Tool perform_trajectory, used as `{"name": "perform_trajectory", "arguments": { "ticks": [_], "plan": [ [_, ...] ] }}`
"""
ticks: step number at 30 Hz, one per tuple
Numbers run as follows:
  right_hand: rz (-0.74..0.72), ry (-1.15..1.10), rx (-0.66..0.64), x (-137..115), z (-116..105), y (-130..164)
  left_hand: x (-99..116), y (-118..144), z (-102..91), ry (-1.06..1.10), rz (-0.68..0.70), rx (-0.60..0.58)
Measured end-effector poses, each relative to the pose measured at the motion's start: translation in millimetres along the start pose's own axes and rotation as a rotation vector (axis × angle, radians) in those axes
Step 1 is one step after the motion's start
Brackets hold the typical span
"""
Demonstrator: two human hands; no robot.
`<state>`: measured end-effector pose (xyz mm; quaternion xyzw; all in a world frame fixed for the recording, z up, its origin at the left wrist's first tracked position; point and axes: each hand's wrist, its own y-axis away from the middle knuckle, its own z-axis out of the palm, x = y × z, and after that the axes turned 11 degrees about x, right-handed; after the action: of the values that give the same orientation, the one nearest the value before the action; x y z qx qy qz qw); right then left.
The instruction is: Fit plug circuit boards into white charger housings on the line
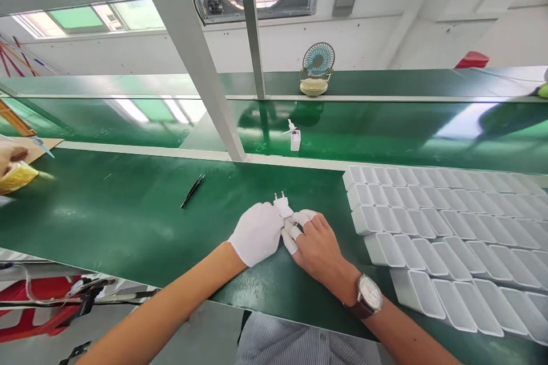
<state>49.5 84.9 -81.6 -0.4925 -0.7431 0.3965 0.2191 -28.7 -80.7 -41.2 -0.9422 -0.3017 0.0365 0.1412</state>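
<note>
A small white two-pin plug adapter (283, 205) is held just above the green tabletop, its two metal pins pointing away from me. My left hand (259, 234), in a white glove, is closed around its left side. Bent fingers of my right hand (314, 242), with white finger cots on the tips, pinch at its lower right edge. The fingertips overlap there, so the near end of the adapter is partly hidden. Black tweezers (193, 191) lie on the table to the left of my hands.
Rows of white open housings (432, 222) fill the table's right side. On the green belt (342, 131) stands a white box-like part (295, 140). A metal post (205, 74) rises ahead, with a small fan (315, 68) behind. Another person's hand (6, 157) is at the far left.
</note>
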Motion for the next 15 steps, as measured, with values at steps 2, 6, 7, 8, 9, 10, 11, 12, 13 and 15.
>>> {"name": "perform_trajectory", "arguments": {
  "ticks": [2,6,7,8,9,10,11,12,13,15],
  "plan": [
    [0.009,0.025,-0.022,-1.7,-0.5,3.6,-0.3,0.2,-0.7,0.016,0.009,0.006],
    [0.046,0.044,-0.069,-4.6,4.1,15.5,1.3,-3.1,-1.8,0.044,0.013,0.017],
    [0.069,0.028,-0.083,-4.8,5.7,18.2,2.0,-4.4,-1.9,0.049,0.010,0.019],
    [0.099,-0.004,-0.100,-4.7,7.2,20.5,2.6,-5.4,-1.8,0.053,0.007,0.022],
    [0.133,-0.047,-0.117,-4.4,8.4,22.2,3.1,-6.1,-1.7,0.058,0.005,0.025],
    [0.166,-0.094,-0.130,-3.9,9.3,23.4,3.5,-6.1,-1.3,0.060,0.002,0.033],
    [0.197,-0.141,-0.136,-3.2,9.8,23.9,3.7,-5.4,-0.8,0.062,-0.003,0.044],
    [0.221,-0.180,-0.136,-2.6,9.9,23.8,3.8,-3.8,-0.1,0.064,-0.010,0.060],
    [0.244,-0.211,-0.129,-2.2,9.8,23.1,3.8,-1.4,0.9,0.066,-0.022,0.083],
    [0.307,-0.271,-0.110,-2.1,8.6,20.2,3.7,5.4,3.2,0.079,-0.052,0.140]
  ]
}}
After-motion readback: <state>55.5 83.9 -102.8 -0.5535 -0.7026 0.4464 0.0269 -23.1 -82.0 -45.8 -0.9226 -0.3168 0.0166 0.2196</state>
